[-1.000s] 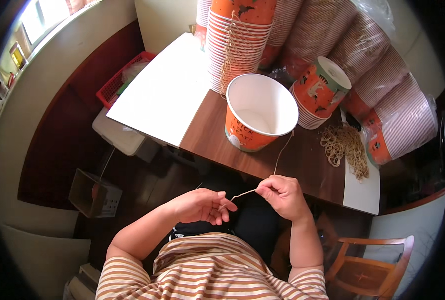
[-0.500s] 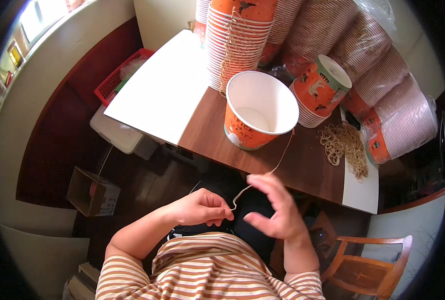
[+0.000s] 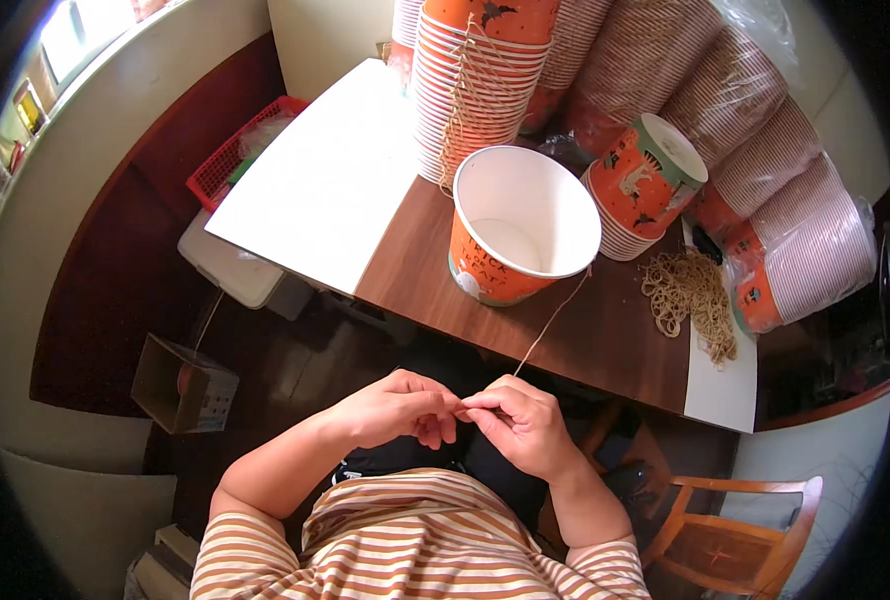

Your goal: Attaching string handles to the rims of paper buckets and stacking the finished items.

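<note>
Orange paper wraps the open bucket [image 3: 495, 272] that stands upright before us on the dark wood part of the counter [image 3: 405, 265], near its front edge. From the right side of its rim, one tan cord [image 3: 545, 335] runs down to our hands, though how it is fixed there is too small to tell. Both hands are narrowed to a pinch on the cord below the counter edge: the right hand [image 3: 520, 425] grips it where it comes down, and the fingertips of the left hand [image 3: 400, 412] meet the right's at its end, which they hide.

We judge that a hard tug could tip or drag the light-looking bucket toward us, since nothing braces it. A loose pinch could let the thin end slip, and rolling it unevenly could leave a twist.

Counting, we have two hands, one open bucket and one cord between them. Behind stand one tall stack of nested buckets [image 3: 480, 110], with more cords hanging down its side, and one short upside-down stack [image 3: 645, 185]. We see one heap of cord loops [image 3: 700, 300], too tangled to number, and at least four plastic-wrapped stacks [image 3: 730, 95]. One wooden chair [image 3: 735, 550] stands at our right.
</note>
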{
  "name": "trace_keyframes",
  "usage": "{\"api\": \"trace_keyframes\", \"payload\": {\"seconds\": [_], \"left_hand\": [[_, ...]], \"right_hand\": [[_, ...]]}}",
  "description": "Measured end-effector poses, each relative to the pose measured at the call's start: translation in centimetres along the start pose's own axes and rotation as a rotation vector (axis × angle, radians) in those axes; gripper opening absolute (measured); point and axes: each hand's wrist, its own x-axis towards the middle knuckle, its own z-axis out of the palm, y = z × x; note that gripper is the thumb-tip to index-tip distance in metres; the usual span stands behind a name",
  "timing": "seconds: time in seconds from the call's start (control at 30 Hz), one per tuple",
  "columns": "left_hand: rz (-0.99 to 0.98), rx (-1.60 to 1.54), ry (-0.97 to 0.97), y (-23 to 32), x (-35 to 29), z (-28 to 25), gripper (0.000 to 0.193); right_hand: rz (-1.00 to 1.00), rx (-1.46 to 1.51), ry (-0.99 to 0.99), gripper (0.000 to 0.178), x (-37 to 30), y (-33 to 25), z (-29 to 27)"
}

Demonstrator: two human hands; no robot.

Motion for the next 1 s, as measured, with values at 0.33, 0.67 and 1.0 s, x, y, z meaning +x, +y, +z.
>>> {"api": "trace_keyframes", "payload": {"seconds": [0.33,0.67,1.0], "left_hand": [[0.086,0.198,0.049,0.0,1.0,0.1,0.018],[0.270,0.267,0.105,1.1,0.1,0.7,0.013],[0.376,0.551,0.156,5.5,-1.4,2.0,0.009]], "right_hand": [[-0.029,-0.111,0.095,0.011,0.3,0.2,-0.2],[-0.234,-0.307,0.085,0.024,0.8,-1.3,-1.0],[-0.503,-0.683,0.111,0.031,2.4,-3.3,-2.4]]}}
